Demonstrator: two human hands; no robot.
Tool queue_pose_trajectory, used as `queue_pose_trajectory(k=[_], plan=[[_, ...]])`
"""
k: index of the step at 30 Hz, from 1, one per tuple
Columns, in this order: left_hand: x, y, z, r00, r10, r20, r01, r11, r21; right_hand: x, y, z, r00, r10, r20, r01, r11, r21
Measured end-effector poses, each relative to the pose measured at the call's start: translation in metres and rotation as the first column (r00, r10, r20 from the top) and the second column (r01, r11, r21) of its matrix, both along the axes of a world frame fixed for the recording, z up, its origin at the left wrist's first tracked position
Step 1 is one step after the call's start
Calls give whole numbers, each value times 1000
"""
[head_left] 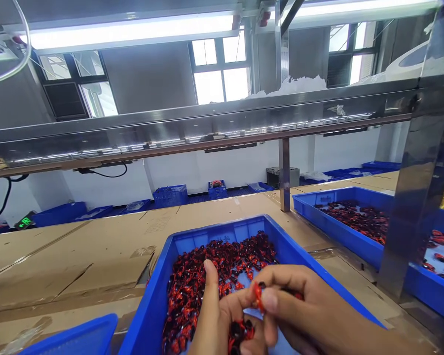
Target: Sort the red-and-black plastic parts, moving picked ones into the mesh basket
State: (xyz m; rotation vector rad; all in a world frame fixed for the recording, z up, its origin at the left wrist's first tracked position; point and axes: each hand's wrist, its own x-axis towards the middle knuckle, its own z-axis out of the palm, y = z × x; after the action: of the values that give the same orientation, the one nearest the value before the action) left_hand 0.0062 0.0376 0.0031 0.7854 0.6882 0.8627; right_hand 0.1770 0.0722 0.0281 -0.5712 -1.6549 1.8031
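Observation:
Over a blue plastic tray [229, 229], my left hand [210, 315] is cupped around several small red-and-black plastic parts [240, 331], its thumb sticking up. My right hand [307, 305] pinches one small red-and-black part [258, 296] between thumb and forefinger, right at the left hand's fingertips. More red parts show partly behind the right hand's fingers. A heap of the same glossy parts [203, 266] covers much of the tray's floor. The exact kind of part is too small to make out.
Cardboard [96, 251] covers the table. A second blue tray [340, 195] of similar parts lies to the right, behind a metal post [407, 197]. At lower left is another blue tray [74, 340]. A metal shelf beam [192, 118] crosses ahead.

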Motion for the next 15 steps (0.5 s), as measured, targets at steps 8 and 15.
queue_pose_trajectory(k=[8, 15], plan=[[-4, 11, -16, 993, -63, 102, 53, 994, 98, 0, 22, -16, 979, 52, -198, -115, 940, -323], [2, -1, -3, 998, 35, -58, -30, 995, 93, 0, -7, -8, 959, -244, 145, 104, 778, 620]])
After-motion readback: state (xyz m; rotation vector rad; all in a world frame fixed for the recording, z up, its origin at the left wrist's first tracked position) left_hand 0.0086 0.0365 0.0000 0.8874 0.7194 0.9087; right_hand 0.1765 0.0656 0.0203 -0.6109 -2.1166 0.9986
